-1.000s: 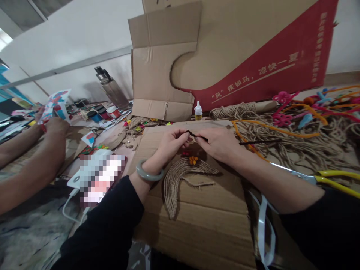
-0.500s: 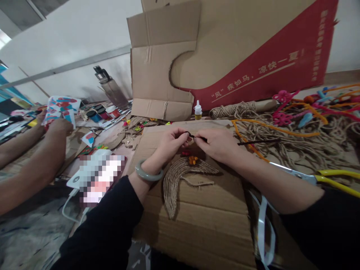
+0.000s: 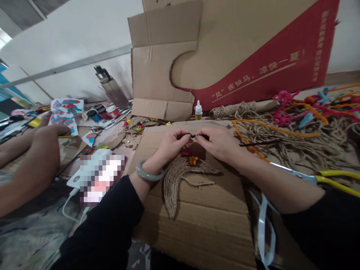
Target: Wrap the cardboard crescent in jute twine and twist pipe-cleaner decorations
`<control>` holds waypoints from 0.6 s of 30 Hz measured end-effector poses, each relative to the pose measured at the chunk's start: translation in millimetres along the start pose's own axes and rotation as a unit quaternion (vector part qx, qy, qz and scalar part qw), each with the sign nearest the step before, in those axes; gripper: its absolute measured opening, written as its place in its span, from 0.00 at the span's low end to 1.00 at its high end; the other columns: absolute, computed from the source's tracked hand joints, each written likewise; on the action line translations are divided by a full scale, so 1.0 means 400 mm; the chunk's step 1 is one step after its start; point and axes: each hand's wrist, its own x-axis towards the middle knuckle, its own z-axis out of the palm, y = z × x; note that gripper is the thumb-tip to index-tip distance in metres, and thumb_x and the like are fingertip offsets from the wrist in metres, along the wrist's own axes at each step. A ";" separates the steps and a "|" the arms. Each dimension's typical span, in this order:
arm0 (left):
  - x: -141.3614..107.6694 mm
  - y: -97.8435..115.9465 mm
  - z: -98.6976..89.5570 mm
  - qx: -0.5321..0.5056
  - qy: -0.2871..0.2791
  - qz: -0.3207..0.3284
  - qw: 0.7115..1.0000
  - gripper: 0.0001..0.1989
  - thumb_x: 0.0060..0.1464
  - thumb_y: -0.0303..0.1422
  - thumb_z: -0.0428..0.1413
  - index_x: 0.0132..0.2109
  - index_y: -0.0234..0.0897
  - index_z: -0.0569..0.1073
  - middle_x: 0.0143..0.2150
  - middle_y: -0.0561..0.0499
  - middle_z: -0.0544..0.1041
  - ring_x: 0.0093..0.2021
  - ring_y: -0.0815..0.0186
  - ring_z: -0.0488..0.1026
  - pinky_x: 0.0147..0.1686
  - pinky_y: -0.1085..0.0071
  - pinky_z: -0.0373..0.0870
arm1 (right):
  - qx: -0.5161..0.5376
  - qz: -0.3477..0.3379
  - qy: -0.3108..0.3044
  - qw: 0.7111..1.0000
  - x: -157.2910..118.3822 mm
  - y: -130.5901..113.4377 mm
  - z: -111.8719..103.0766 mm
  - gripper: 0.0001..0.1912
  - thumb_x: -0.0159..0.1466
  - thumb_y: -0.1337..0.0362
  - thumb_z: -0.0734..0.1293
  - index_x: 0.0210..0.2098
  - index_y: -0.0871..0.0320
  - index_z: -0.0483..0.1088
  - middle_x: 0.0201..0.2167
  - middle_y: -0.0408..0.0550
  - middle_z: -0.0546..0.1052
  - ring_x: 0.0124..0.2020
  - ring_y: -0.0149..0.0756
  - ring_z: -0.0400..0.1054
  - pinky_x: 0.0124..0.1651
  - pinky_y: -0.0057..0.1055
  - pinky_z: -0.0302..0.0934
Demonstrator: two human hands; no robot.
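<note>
Between my two hands runs a thin dark fuzzy stem (image 3: pixel 260 143), whose long end sticks out to the right past my wrist. My left hand (image 3: pixel 176 144) pinches its short end, and my right hand (image 3: pixel 215 142) grips it close beside, fingertips nearly touching. Both are above a cardboard sheet (image 3: pixel 208 232). Just below them a curved crescent of coiled twine (image 3: pixel 173 183) lies on the sheet, with a small orange flower-like piece (image 3: pixel 193 160) at its upper edge and a red piece (image 3: pixel 186 153) next to that.
Yellow-handled scissors (image 3: pixel 303 175) and tangled twine (image 3: pixel 281 131) lie right. A glue bottle (image 3: pixel 198 110) stands behind my hands before upright cardboard (image 3: pixel 163 75). At left are a phone (image 3: pixel 104 180), a power bank (image 3: pixel 84 170) and another person's hands (image 3: pixel 50 131) holding painted paper.
My fingertips have shifted slightly along the dark stem, my right hand a little to the right. At left, the other person's hands have moved and turned the painted paper.
</note>
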 end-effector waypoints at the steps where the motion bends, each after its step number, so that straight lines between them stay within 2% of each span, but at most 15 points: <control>1: 0.000 -0.002 0.000 0.002 -0.003 0.003 1.000 0.05 0.50 0.32 0.56 0.31 0.33 0.70 0.22 0.55 0.70 0.21 0.76 0.65 0.23 0.77 0.62 | 0.000 0.002 0.001 1.000 0.000 0.000 -0.001 0.14 0.61 0.62 0.58 0.33 0.57 0.75 0.29 0.48 0.78 0.31 0.36 0.67 0.34 0.31 0.54; 18: -0.002 0.003 0.008 0.068 -0.042 0.025 0.996 0.05 0.49 0.30 0.54 0.31 0.32 0.73 0.25 0.53 0.72 0.24 0.74 0.65 0.26 0.76 0.63 | 0.010 0.006 -0.011 1.000 0.000 -0.002 0.002 0.14 0.62 0.62 0.58 0.36 0.58 0.75 0.32 0.48 0.78 0.34 0.36 0.68 0.37 0.32 0.56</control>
